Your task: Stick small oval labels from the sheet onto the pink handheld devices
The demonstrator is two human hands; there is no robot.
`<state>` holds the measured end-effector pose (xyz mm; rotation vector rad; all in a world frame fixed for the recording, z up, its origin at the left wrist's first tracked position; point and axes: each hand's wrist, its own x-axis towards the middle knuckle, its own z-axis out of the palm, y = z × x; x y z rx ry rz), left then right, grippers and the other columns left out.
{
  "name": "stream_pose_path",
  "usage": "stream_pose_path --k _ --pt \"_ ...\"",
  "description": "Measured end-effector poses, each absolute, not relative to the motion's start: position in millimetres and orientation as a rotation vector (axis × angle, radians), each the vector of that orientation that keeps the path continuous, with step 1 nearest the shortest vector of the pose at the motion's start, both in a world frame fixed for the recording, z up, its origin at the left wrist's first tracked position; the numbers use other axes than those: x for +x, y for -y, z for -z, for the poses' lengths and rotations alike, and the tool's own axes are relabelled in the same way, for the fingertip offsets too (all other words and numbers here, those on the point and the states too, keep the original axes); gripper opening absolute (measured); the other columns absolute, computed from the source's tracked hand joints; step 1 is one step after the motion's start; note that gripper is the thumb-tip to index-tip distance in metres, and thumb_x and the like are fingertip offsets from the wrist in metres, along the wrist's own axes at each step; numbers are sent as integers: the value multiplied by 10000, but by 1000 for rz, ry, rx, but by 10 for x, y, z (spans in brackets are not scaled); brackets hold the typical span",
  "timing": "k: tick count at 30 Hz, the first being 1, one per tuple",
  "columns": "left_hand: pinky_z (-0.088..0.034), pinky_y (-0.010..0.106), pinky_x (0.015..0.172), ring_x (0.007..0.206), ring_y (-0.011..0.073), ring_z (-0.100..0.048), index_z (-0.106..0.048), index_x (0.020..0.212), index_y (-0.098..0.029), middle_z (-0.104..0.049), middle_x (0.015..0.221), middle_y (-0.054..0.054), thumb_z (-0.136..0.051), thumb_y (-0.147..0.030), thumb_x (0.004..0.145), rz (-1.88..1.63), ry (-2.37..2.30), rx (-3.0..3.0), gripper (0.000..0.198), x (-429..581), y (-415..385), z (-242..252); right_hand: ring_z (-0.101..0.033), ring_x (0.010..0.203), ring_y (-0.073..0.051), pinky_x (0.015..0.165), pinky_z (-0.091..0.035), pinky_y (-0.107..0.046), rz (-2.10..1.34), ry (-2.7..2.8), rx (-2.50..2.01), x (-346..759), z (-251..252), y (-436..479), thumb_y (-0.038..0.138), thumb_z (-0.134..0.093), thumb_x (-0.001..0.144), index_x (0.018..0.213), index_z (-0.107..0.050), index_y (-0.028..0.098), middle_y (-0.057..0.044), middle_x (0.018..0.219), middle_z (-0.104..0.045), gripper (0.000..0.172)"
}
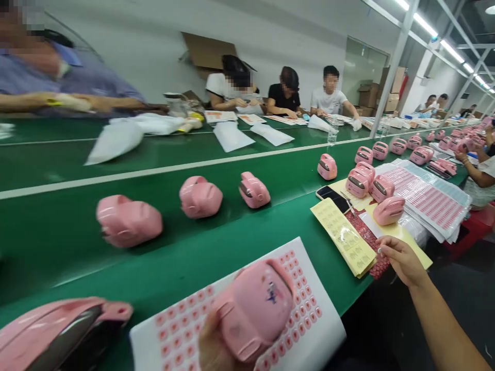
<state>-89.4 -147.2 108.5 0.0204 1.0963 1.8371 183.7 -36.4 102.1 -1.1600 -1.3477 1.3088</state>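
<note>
A long green worktop [50, 247] with a white stripe along it runs down a factory hall under strip lights [436, 36], with people seated along both sides. On the far side, a co-worker in a blue shirt [58, 77] and three more seated people [286, 93] have white plastic bags [116, 139] and printed cards [251, 119] in front of them. At the right edge, another co-worker's bare arm [477, 175] reaches in beside a pile of pink units.

Four pink plastic devices [201, 197] stand in a loose row on the green surface, the nearer ones blurred (they look like small label printers, though the picture does not settle it). A larger pink device [58, 335] sits at the lower left, cut off by the frame, its dark window showing. More of the same crowd together farther along.

The left hand [216, 342] has its grip closed around a held pink device [257, 309], tilted over a white sheet of round pink stickers [181, 330]; whether the two touch, I cannot tell. The right hand [402, 260] is open, its fingers loosely curved and holding nothing, right by the corner of a yellow card [415, 247]. Near it lie a strip of yellow labels [342, 237], a red bubble bag [369, 247], a stack of sticker sheets [425, 196], a black phone [328, 198] and small scissors [348, 203].
</note>
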Motion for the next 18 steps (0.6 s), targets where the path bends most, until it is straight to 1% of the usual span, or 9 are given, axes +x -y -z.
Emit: stream_pose_path --k 2,4,7,10,12,14,16,17,18 --pt "-545 417 745 965 332 -630 -620 1071 -239 -730 888 15 -760 -434 452 -1835 -1113 -3 665 -844 1426 -1100 -517 717 -154 666 -420 -282 -1455 1293 -1038 1564 -1170 465 480 -774 578 614 -622 197 -26 790 -587 324" --pt "-545 369 711 931 300 -639 -626 1059 -225 -723 905 19 -777 -446 461 -1829 -1127 26 655 -795 1406 -1118 -523 729 -156 680 -414 -278 -1616 1276 -902 1230 -1298 581 408 -812 552 589 -643 195 -19 755 -587 274" --pt "-525 282 680 937 239 -626 -626 1036 -228 -697 995 18 -783 -475 497 -1883 -1177 91 613 -748 1395 -1137 -524 708 -151 672 -410 -277 -1771 1333 -762 777 -1408 724 367 -815 557 583 -652 197 -4 711 -578 236" --pt "-508 258 696 960 220 -610 -635 1008 -221 -682 1011 20 -774 -473 526 -1947 -1187 93 561 -754 1396 -1143 -487 635 -128 640 -395 -272 -1830 1361 -719 518 -1414 776 345 -807 573 592 -644 193 17 650 -555 224" --pt "-509 271 704 928 219 -619 -643 1005 -218 -689 974 21 -757 -453 558 -1969 -1127 58 517 -789 1410 -1120 -481 629 -124 646 -398 -273 -1821 1307 -709 454 -1385 775 358 -801 583 600 -639 194 21 645 -555 231" --pt "-514 309 723 867 226 -637 -648 1003 -215 -702 906 24 -723 -431 602 -1970 -1026 -36 462 -846 1438 -1048 -513 691 -139 690 -415 -282 -1762 1221 -701 445 -1347 764 397 -789 599 650 -651 206 10 703 -583 241" --pt "-511 375 770 833 251 -653 -647 1017 -208 -712 841 39 -670 -427 650 -1942 -885 -144 429 -915 1474 -922 -551 820 -169 769 -427 -303 -1660 1171 -709 459 -1300 756 426 -774 618 776 -670 229 -12 836 -621 273" --pt "-501 414 805 849 273 -656 -640 1046 -201 -716 849 57 -639 -443 675 -1915 -792 -165 443 -946 1492 -847 -558 898 -185 813 -426 -317 -1614 1165 -719 466 -1273 754 430 -769 627 865 -667 245 -23 923 -629 318" --pt "-481 454 844 895 298 -651 -623 1096 -192 -718 898 84 -602 -466 703 -1881 -686 -152 479 -973 1508 -772 -556 971 -200 854 -421 -334 -1590 1168 -733 468 -1242 753 428 -764 637 958 -649 261 -34 1007 -625 380"
